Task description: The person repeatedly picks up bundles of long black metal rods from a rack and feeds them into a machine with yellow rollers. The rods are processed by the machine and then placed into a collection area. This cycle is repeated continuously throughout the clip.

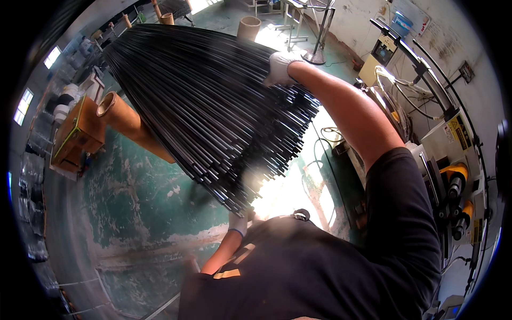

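A large bundle of thin black rods (192,101) stretches from the far left toward me, its loose ends fanned unevenly at the near right. My right hand (281,68), in a white knit glove, is curled over the bundle's far right edge, close to the rod ends. At the bundle's nearest corner is my left hand (238,223), also gloved. It sits against or just under the lowest rod ends, which hide its fingers. Whether it grips any rods cannot be made out.
Brown cardboard tubes, one at the left (125,120) and one behind (249,28), stand along the bundle's sides. A brown wooden cabinet (80,133) is farther left. Machinery with orange-and-black parts (456,178) lines the right wall. Cables (325,146) hang beside it. The green floor (144,186) is worn.
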Demonstrator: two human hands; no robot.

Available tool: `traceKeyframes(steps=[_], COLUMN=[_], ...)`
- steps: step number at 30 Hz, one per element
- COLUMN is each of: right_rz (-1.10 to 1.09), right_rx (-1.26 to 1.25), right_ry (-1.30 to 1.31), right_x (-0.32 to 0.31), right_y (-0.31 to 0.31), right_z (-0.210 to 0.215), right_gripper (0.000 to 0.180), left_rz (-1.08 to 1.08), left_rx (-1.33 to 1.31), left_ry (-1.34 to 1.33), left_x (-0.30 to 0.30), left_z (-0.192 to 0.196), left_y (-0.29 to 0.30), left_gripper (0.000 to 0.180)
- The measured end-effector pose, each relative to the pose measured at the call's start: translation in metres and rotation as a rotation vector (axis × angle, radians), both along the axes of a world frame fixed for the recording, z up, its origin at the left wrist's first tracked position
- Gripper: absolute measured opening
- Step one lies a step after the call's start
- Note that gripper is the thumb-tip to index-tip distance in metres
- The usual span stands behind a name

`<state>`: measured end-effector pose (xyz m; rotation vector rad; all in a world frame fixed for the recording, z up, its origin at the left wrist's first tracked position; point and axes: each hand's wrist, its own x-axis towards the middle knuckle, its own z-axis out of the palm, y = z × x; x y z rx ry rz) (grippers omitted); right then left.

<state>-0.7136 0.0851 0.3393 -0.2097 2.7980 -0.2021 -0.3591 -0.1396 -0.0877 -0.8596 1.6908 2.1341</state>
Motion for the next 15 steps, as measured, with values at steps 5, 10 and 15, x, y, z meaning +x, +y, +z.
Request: traceKeyframes(steps=[5, 10, 15], right_rz=[0.193, 0.200, 0.137], right_rx=[0.096, 0.047, -0.071], right_ry=[0.169, 0.125, 0.105], right_x=[-0.019, -0.020, 0.013], right_y=[-0.021, -0.022, -0.010], right_z=[-0.020, -0.015, 0.001], right_gripper=[0.043, 0.024, 0.024], left_rz=[0.157, 0.224, 0.217], left_rx=[0.134, 0.104, 0.101], left_ry=[-0.059, -0.149, -0.116], left_x=[0.018, 0.025, 0.019], left_z=[0.014, 0.029, 0.010], left_y=[-0.013, -0.018, -0.017], left_gripper=[0.007, 0.016, 0.026])
